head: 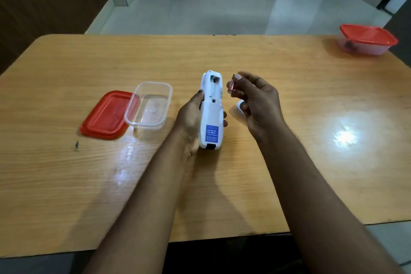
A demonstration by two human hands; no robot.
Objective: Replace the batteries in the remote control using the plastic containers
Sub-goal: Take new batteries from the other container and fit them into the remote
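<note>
My left hand grips a white remote control held back side up, its battery compartment open at the far end and a blue label near me. Just right of the compartment, my right hand pinches a small reddish battery between thumb and fingertips. A white piece, probably the battery cover, lies on the table under that hand, mostly hidden. An open clear plastic container stands left of the remote, partly resting on its red lid.
A second clear container with a red lid on sits at the far right corner of the wooden table, with something dark inside. Tiled floor and chair legs lie beyond the far edge.
</note>
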